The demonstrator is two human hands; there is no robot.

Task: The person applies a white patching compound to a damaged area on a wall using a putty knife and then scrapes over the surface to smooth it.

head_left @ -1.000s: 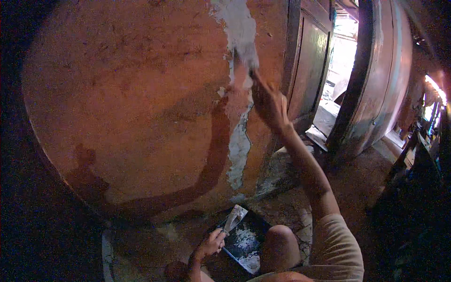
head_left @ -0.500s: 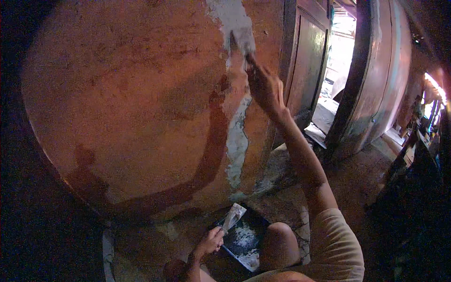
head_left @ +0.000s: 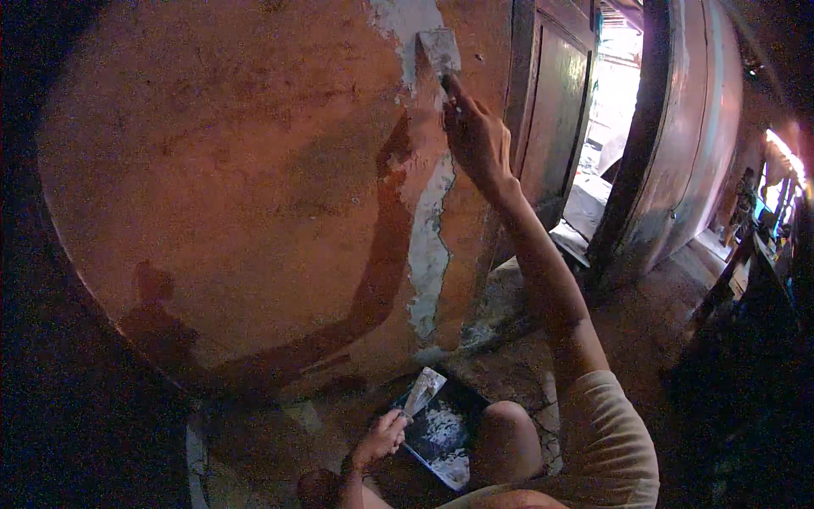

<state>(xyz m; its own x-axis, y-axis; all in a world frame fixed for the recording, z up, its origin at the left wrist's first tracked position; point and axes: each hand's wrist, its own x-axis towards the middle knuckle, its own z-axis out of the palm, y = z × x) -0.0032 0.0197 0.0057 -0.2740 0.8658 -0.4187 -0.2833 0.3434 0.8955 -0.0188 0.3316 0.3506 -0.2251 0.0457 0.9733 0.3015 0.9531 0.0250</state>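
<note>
- Orange wall [head_left: 254, 153] before the right hand [head_left: 477, 140], which grips a scraper [head_left: 438, 49], blade above the hand at the white strip [head_left: 431, 259].
- Left hand [head_left: 383, 438] clasps a second scraper [head_left: 426, 388]; black tray [head_left: 465, 404] just right of it.

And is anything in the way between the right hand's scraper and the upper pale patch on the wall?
Nothing visible. The right hand holds the scraper over the upper pale patch; whether it touches is hard to tell, but no object shows between them. The arm's shadow on the orange wall blocks nothing.
</note>
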